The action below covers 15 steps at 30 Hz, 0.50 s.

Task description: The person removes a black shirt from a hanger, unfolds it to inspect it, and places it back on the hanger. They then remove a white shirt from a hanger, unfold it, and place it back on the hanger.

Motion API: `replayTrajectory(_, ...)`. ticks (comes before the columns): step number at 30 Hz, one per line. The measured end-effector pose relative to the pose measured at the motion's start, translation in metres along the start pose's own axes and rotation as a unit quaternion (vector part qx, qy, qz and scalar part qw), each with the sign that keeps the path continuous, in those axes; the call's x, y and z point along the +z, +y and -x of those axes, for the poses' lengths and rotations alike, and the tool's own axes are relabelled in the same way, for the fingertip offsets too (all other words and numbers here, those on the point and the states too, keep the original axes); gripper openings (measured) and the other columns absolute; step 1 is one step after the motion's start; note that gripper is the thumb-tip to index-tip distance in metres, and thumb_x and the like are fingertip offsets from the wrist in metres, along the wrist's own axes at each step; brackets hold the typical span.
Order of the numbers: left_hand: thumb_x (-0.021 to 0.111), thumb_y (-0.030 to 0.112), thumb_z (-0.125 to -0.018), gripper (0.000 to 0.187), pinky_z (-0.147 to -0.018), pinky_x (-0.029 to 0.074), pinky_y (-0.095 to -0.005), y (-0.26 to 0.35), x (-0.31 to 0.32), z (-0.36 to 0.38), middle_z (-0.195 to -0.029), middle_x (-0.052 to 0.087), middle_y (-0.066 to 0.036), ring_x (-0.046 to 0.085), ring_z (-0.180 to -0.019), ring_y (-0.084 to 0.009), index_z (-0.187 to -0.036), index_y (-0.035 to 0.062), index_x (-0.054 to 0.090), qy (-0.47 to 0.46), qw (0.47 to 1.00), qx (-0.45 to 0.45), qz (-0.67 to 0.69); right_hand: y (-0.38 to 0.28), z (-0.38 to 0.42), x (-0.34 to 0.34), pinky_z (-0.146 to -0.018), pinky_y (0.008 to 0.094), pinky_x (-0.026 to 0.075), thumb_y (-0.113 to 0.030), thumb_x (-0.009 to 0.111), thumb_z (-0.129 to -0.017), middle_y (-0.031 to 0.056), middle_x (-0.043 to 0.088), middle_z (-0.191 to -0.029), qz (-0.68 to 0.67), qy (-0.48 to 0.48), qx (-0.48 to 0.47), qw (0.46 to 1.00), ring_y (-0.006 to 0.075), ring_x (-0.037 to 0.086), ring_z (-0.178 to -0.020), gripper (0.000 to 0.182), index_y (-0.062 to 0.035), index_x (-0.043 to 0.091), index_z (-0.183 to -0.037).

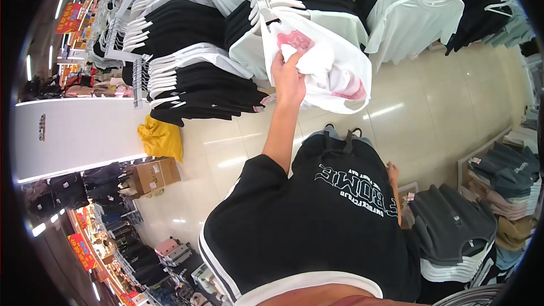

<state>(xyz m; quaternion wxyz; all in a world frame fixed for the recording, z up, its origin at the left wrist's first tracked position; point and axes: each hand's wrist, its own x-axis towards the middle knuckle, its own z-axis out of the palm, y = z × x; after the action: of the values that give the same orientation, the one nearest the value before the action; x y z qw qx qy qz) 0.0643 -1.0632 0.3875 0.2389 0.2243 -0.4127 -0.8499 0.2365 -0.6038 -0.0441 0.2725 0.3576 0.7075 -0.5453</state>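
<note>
My left hand is closed on a soft white cloth item with a pink print, at the front end of a rack arm. Its folds are bunched around my fingers, and whether it is a shirt or a bag I cannot make out. Behind it hang white and black T-shirts on white hangers. My right hand hangs low beside my body, partly hidden by my black shirt. Its fingers look loose, and I see nothing in them.
More black T-shirts hang on the rack to the left, near a yellow cloth or bag and a cardboard box. On the right stand folded dark grey shirts in stacks. Pale tiled floor runs between the displays.
</note>
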Motion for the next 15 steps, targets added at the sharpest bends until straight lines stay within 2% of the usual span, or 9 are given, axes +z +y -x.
replayTrajectory(3, 0.060, -0.001, -0.089, 0.033, -0.086, 0.053, -0.0358, 0.026, 0.019, 0.015, -0.112, 0.061, -0.015, 0.064, -0.101, -0.0230, -0.120, -0.0060, 0.052, -0.011, 0.999, 0.044, 0.030, -0.032, 0.031, 0.003, -0.059, 0.0268, 0.047, -0.038, 0.058, -0.094, 0.0075, 0.065, -0.086, -0.060, 0.023, 0.046, 0.997, 0.0133, 0.059, -0.071, 0.041, 0.0002, 0.061, -0.108)
replayTrajectory(6, 0.058, 0.001, -0.092, 0.028, -0.085, 0.053, -0.0368, 0.061, 0.036, 0.036, -0.114, 0.061, -0.016, 0.065, -0.099, -0.0230, -0.118, -0.0065, 0.054, -0.063, 0.988, 0.136, 0.035, -0.045, 0.031, 0.000, -0.064, 0.0260, 0.048, -0.037, 0.057, -0.095, 0.0086, 0.065, -0.090, -0.075, 0.049, 0.010, 0.996, 0.0135, 0.059, -0.075, 0.039, -0.0005, 0.061, -0.107)
replayTrajectory(8, 0.060, 0.007, -0.092, 0.033, -0.089, 0.052, -0.0363, 0.081, 0.052, 0.055, -0.119, 0.060, -0.018, 0.066, -0.100, -0.0259, -0.121, -0.0066, 0.053, -0.107, 0.972, 0.207, 0.037, -0.067, 0.029, 0.001, -0.064, 0.0286, 0.048, -0.037, 0.056, -0.097, 0.0070, 0.065, -0.089, -0.058, 0.063, -0.087, 0.993, 0.0138, 0.061, -0.078, 0.038, -0.0016, 0.061, -0.110)
replayTrajectory(9, 0.060, 0.006, -0.091, 0.032, -0.087, 0.053, -0.0362, 0.086, 0.055, 0.064, -0.114, 0.061, -0.017, 0.065, -0.099, -0.0246, -0.120, -0.0074, 0.053, -0.100, 0.933, 0.335, -0.090, -0.080, 0.028, 0.003, -0.064, 0.0299, 0.048, -0.037, 0.056, -0.098, 0.0062, 0.065, -0.089, -0.049, 0.068, -0.136, 0.987, 0.0139, 0.061, -0.080, 0.038, -0.0021, 0.061, -0.112)
replayTrajectory(10, 0.060, 0.005, -0.091, 0.031, -0.085, 0.054, -0.0360, 0.087, 0.059, 0.072, -0.110, 0.062, -0.016, 0.065, -0.099, -0.0234, -0.118, -0.0083, 0.054, -0.089, 0.862, 0.452, -0.213, -0.114, 0.042, 0.010, -0.071, 0.0290, 0.050, -0.032, 0.057, -0.097, 0.0084, 0.065, -0.094, -0.020, 0.077, -0.198, 0.977, 0.0157, 0.062, -0.084, 0.036, -0.0003, 0.060, -0.114)
replayTrajectory(11, 0.062, 0.005, -0.089, 0.028, -0.081, 0.053, -0.0355, 0.085, 0.063, 0.082, -0.105, 0.062, -0.015, 0.064, -0.095, -0.0224, -0.113, -0.0068, 0.056, -0.129, 0.836, 0.476, -0.241, -0.161, 0.071, 0.021, -0.077, 0.0282, 0.051, -0.028, 0.057, -0.096, 0.0106, 0.065, -0.099, 0.008, 0.085, -0.261, 0.962, 0.0174, 0.062, -0.087, 0.035, 0.0015, 0.058, -0.117)
replayTrajectory(12, 0.064, 0.005, -0.087, 0.025, -0.076, 0.052, -0.0349, 0.083, 0.066, 0.092, -0.100, 0.062, -0.014, 0.064, -0.092, -0.0214, -0.109, -0.0054, 0.058, -0.170, 0.808, 0.498, -0.264, -0.208, 0.109, 0.033, -0.083, 0.0312, 0.050, -0.027, 0.059, -0.096, 0.0123, 0.064, -0.107, 0.005, 0.065, -0.329, 0.942, 0.0196, 0.061, -0.096, 0.037, 0.0018, 0.057, -0.120)
replayTrajectory(13, 0.069, 0.006, -0.084, 0.020, -0.070, 0.049, -0.0338, 0.075, 0.073, 0.105, -0.095, 0.062, -0.012, 0.062, -0.085, -0.0208, -0.101, -0.0016, 0.061, -0.266, 0.838, 0.435, -0.192, -0.254, 0.148, 0.046, -0.089, 0.0342, 0.049, -0.026, 0.060, -0.096, 0.0139, 0.063, -0.114, 0.001, 0.042, -0.395, 0.918, 0.0218, 0.060, -0.105, 0.040, 0.0021, 0.056, -0.124)
replayTrajectory(15, 0.078, 0.007, -0.078, 0.014, -0.057, 0.044, -0.0318, 0.053, 0.092, 0.127, -0.085, 0.061, -0.009, 0.060, -0.073, -0.0196, -0.086, 0.0059, 0.066, -0.444, 0.848, 0.287, -0.042, -0.318, 0.206, 0.068, -0.089, 0.0342, 0.048, -0.026, 0.060, -0.095, 0.0138, 0.063, -0.114, -0.023, -0.009, -0.509, 0.861, 0.0218, 0.060, -0.105, 0.040, 0.0020, 0.056, -0.124)
